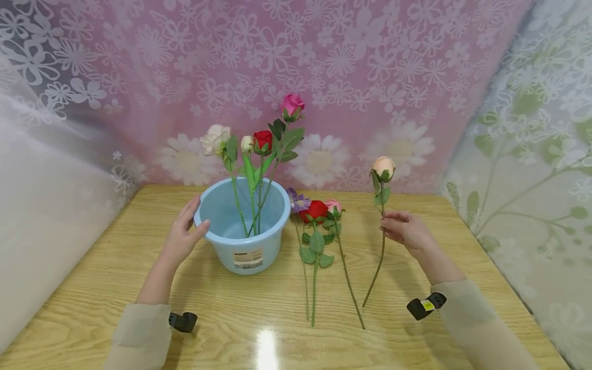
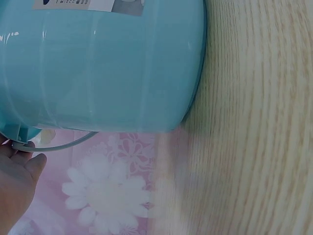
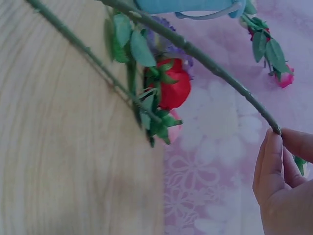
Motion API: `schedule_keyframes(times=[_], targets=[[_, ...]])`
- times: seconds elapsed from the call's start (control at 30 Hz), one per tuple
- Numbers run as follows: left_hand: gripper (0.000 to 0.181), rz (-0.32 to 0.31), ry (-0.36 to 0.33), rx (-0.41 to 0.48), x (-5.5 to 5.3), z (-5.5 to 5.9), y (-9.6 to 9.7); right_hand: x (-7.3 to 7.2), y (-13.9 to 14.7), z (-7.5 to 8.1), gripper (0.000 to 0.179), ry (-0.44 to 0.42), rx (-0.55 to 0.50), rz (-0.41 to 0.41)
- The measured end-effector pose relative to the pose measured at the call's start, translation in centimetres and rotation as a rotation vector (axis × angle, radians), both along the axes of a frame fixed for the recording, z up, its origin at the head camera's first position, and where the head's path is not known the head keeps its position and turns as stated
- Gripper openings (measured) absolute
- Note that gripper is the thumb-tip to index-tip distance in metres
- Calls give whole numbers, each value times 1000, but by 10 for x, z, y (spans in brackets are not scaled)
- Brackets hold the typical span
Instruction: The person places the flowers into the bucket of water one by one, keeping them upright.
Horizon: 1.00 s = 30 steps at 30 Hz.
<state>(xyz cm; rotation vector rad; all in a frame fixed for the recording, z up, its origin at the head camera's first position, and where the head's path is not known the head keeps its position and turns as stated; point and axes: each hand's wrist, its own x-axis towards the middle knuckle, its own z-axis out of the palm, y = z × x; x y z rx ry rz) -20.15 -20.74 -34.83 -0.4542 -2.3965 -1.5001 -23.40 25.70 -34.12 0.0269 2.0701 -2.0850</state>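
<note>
Pale beige sleeves [image 1: 141, 334] nearest, lower left and lower right of the head frame, small black wrist cameras [image 1: 183, 322] strapped over them. Left hand [image 1: 182, 234], left of centre, holds the rim of a round light-blue plastic bucket [image 1: 226, 252], thumb at the lip. Right hand [image 1: 409, 232], right of centre, pinches the slender brown-green stem of a peach rose [image 1: 382, 196] between thumb and fingers.

In the bucket, leaning apart: white ruffled bloom [image 1: 215, 140], cream bud [image 1: 247, 144], small red rose [image 1: 263, 141], tall hot-pink rose [image 1: 293, 106]. Right of it, flat on the wood-grain worktop [image 1: 231, 324]: purple ruffled flower [image 1: 299, 201], large red rose [image 1: 315, 211], pale pink rose [image 1: 334, 206].

Risks, as judged. Peach rose is top-heavy on a thin stem; so narrow a pinch could let it swivel or droop. Its lower end sits near the pale pink rose's stem, contact unclear; a low sweep leftward might snag or drag the cut row. Stems inside stand loose and cross low down, so a knock from a new one could swing the hot-pink rose over. Should the left hand press down on one side, the bucket might tip.
</note>
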Motion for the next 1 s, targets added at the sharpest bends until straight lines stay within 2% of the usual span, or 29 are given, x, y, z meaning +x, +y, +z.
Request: schedule_keyframes(times=[0.27,0.57,0.77,1.0], targets=[[61,3,-4,-1,-1,-2,-1,2,-15,14,24,43,-127,8],[61,14,15,-14,-1,-2,-1,1,-40,25,39,87,-117,3],[61,14,19,-18,-2,-1,-2,-2,-59,35,22,132,-244,-16],[61,19,11,-19,-1,-2,-1,-5,-80,46,11,189,-379,-36]])
